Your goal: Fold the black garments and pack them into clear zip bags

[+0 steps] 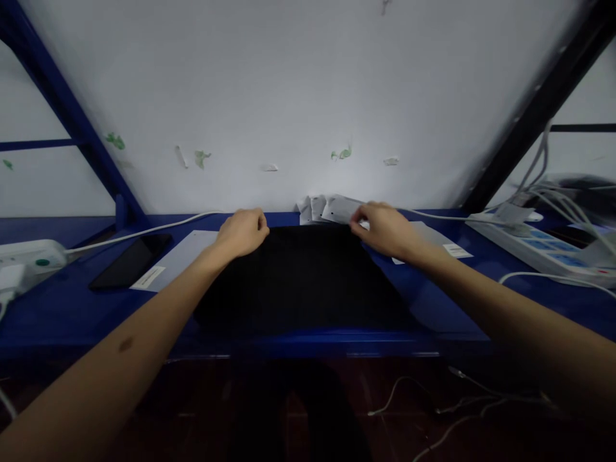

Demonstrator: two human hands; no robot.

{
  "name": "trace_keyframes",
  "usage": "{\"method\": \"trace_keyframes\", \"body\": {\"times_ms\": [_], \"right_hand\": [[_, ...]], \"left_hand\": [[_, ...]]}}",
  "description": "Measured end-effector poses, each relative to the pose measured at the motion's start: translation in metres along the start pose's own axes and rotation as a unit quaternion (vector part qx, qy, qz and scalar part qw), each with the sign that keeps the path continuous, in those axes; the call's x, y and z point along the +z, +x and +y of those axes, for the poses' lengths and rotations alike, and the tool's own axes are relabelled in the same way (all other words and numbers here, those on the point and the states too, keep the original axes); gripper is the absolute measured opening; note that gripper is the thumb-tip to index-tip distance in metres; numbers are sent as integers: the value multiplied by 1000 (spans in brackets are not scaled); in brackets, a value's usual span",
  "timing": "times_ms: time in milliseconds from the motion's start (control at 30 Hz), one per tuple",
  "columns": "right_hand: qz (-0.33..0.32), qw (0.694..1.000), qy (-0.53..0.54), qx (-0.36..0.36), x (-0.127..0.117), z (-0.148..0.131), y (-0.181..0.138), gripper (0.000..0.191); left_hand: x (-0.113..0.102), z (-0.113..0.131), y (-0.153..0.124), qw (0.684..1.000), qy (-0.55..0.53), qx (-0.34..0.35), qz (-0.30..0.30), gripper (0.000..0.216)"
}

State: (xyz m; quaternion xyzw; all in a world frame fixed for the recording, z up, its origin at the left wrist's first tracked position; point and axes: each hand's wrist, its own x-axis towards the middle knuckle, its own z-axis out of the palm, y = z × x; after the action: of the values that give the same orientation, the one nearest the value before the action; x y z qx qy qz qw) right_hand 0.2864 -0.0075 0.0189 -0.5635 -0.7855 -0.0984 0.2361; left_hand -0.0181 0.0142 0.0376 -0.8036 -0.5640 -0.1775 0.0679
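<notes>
A flat black cloth (308,282) lies on the blue table in front of me, its near edge close to the table's front. My left hand (243,232) is closed at the cloth's far left corner, fingers curled in a pinch. At the far right corner, my right hand (382,228) has its thumb and fingers bent together on the cloth's edge. Pale sheets with small labels show on both sides: a left sheet (180,260) beside my left forearm and a right sheet (436,239) partly behind my right wrist.
Crumpled white papers (332,208) rest against the wall behind the cloth. A black phone-like slab (131,262) lies at the left, near a white power strip (33,253). Another power strip (543,247) with tangled cables stands at the right. Loose cables (452,410) trail on the floor.
</notes>
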Motion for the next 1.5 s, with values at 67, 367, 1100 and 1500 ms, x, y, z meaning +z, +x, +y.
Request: {"method": "trace_keyframes", "body": {"times_ms": [67, 367, 1100, 1500], "right_hand": [[64, 998, -23, 9, 2, -8, 10, 25], [-91, 995, -26, -16, 47, -14, 8, 25], [-100, 993, 66, -2, 50, 4, -6, 34], [-110, 993, 49, 7, 45, 1, -8, 34]], "left_hand": [[4, 2, 6, 999, 20, -8, 25, 23], [29, 10, -11, 992, 51, 78, -87, 23], [45, -11, -15, 995, -28, 79, -54, 32], [44, -9, -18, 995, -25, 85, -55, 29]]}}
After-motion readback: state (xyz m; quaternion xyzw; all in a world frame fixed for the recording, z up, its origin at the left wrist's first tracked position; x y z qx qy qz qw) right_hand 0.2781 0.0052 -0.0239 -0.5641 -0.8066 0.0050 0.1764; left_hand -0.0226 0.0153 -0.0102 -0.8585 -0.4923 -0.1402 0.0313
